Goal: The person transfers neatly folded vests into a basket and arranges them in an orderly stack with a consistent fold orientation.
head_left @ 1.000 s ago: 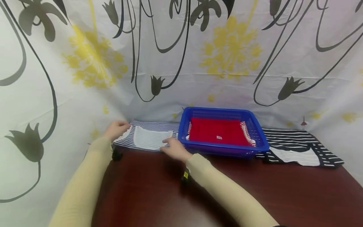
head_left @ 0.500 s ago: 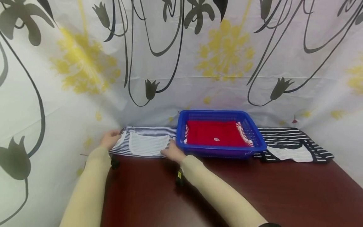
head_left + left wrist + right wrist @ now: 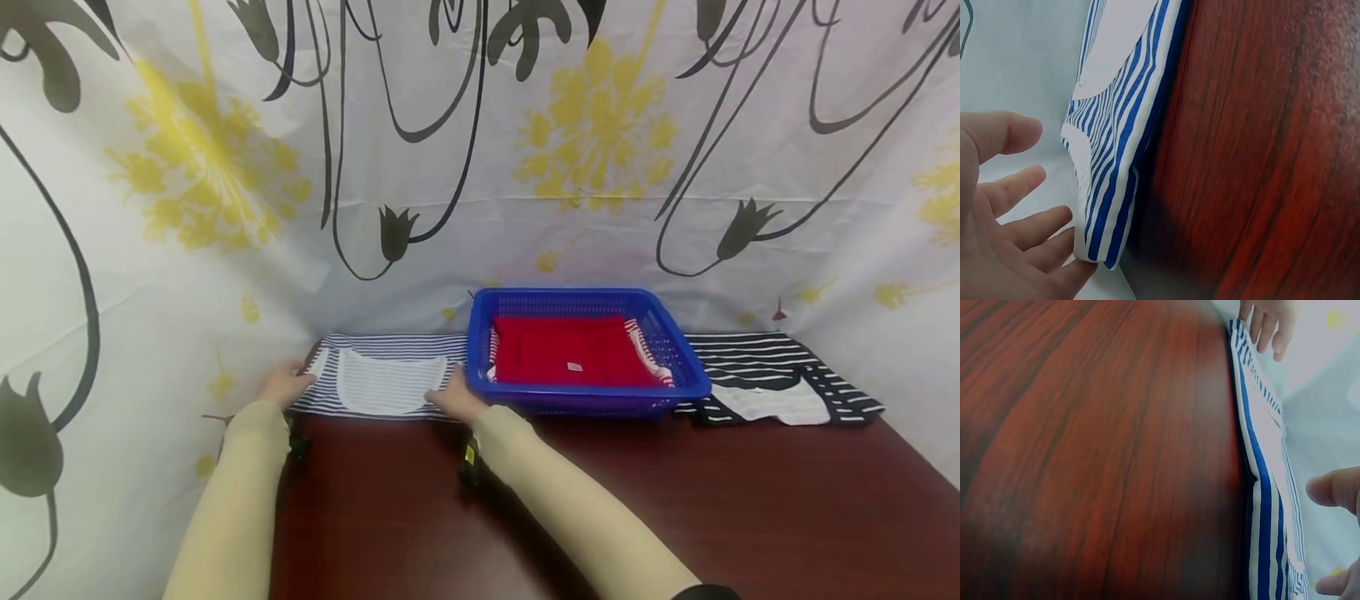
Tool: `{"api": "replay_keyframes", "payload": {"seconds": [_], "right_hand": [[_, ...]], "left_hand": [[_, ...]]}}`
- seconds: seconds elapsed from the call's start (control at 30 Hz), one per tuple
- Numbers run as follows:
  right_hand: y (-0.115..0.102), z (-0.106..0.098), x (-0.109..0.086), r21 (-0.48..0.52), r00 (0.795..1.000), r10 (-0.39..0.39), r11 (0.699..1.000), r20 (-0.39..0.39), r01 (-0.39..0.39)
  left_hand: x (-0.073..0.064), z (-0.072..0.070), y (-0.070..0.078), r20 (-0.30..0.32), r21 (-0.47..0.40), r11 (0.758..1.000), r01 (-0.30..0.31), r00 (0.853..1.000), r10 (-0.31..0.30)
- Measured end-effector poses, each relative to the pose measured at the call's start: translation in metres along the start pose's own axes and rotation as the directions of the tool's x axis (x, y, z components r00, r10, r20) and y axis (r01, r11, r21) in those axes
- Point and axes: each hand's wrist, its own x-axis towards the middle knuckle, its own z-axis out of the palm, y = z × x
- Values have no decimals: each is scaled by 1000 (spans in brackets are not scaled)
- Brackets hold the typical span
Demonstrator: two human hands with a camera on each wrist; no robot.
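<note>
Left hand at the left end of the blue-and-white striped cloth, open, with fingers apart and slightly bent, gripping nothing; little finger up against a corner in the left wrist view, or very nearly. Right hand at the other end, beside the white patch; apparently open too, with thumb and fingertip well parted in the right wrist view, though firm contact hard to tell.

Looks like a step of straightening the folded cloth in place. Best done with both hands working evenly outward from the patch, lightly, so as not to drag the layers askew. Give the left end special care: curved and uneven along the white trim. Keep the front edge parallel to the bare worktop. Go gently at the right end, close against the blue basket and perhaps partly beneath, impossible to tell from here.

Inside the basket, a red cloth. Past the basket, on the right, a black-and-white striped cloth. Behind everything, a flowered curtain.
</note>
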Motion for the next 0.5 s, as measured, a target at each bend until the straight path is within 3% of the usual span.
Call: {"api": "replay_keyframes", "payload": {"seconds": [0.27, 0.5], "right_hand": [[0, -2, -2, -132, 989, -142, 980, 38, 146], [3, -2, -7, -218, 982, -169, 958, 88, 185]], "left_hand": [[15, 1, -21, 14, -29, 999, -28, 1000, 28], [3, 0, -6, 43, -20, 999, 29, 999, -28]]}}
